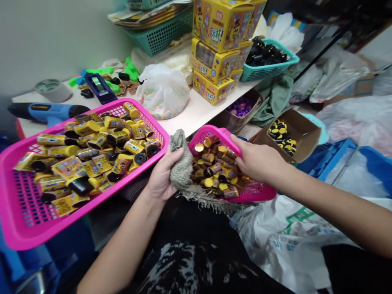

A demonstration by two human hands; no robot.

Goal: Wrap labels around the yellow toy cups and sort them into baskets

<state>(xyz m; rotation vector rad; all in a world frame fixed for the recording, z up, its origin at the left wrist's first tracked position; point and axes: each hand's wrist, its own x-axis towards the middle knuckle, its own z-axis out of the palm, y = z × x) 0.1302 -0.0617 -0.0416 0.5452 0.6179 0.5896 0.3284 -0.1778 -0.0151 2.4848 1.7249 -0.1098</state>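
Left hand (161, 175) is curled nearly shut around a grey cloth rag (180, 161), bunching it. The rag is standing roughly upright, its long axis pointing up and away from the person, while its frayed fringe (208, 200) is trailing rightward below the smaller basket. Right hand (257, 159) is reaching in from the right, partly open, with its fingers (237, 143) stretched together and pointing left over the upper rim of a small pink plastic basket (211, 130). Whether they are gripping that rim cannot be told. Small gold-capped tubes (214, 163) are lying heaped inside that basket, just beside the rag.

Only a narrow gap is separating this basket from a large pink plastic basket (92, 200), and the left hand and rag are filling most of it. Yellow-labelled tubes with black caps (92, 155) are lying at mixed angles in the large basket. Above both baskets, the edge of a white table (196, 110) is running across, carrying stacked yellow boxes (214, 53). More room is opening to the right, above a white woven sack (275, 232), beside a cardboard box (288, 134).
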